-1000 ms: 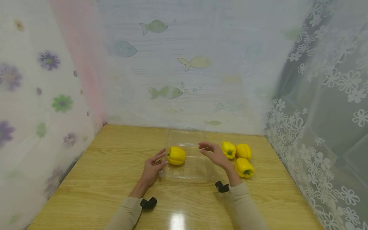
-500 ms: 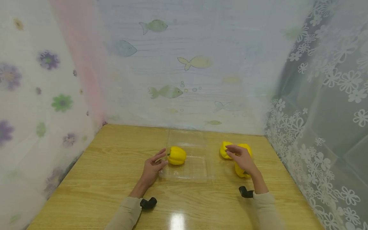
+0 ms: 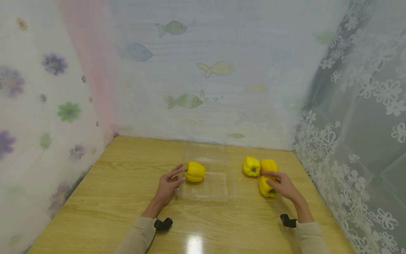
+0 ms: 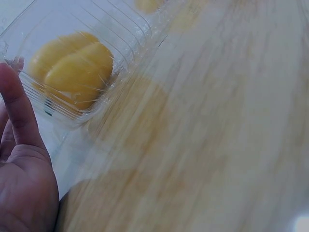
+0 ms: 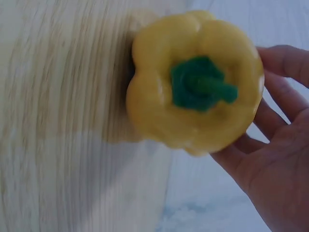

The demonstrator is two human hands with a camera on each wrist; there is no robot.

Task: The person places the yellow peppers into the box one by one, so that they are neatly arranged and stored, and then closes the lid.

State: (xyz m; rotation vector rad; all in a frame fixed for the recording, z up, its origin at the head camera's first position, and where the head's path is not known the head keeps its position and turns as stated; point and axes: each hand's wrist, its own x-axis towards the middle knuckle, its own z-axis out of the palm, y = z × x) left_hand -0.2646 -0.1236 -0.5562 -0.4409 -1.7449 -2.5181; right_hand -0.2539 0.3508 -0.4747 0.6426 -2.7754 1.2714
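Observation:
In the head view one yellow bell pepper (image 3: 195, 171) lies inside a clear plastic container (image 3: 219, 188), its stem toward the left. My left hand (image 3: 168, 187) is at the container's left side, fingers extended along the wall; in the left wrist view a fingertip is right at the ribbed edge. My right hand (image 3: 283, 185) curls its fingers round the front pepper (image 3: 265, 186) on the right, fairly low over the table. The right wrist view has this pepper (image 5: 193, 87) close up, green stem facing the camera and fingers against its side.
Two more yellow peppers, a left one (image 3: 251, 166) and a rear one (image 3: 269, 165), sit just beyond the right hand. Behind the container base stands its transparent lid (image 3: 206, 151). Patterned sheets border the wooden table (image 3: 127, 169) at the back and sides.
My right hand has moved from above the container out to the right and down onto the front pepper, curling round it. My left hand and the pepper in the container have stayed put.

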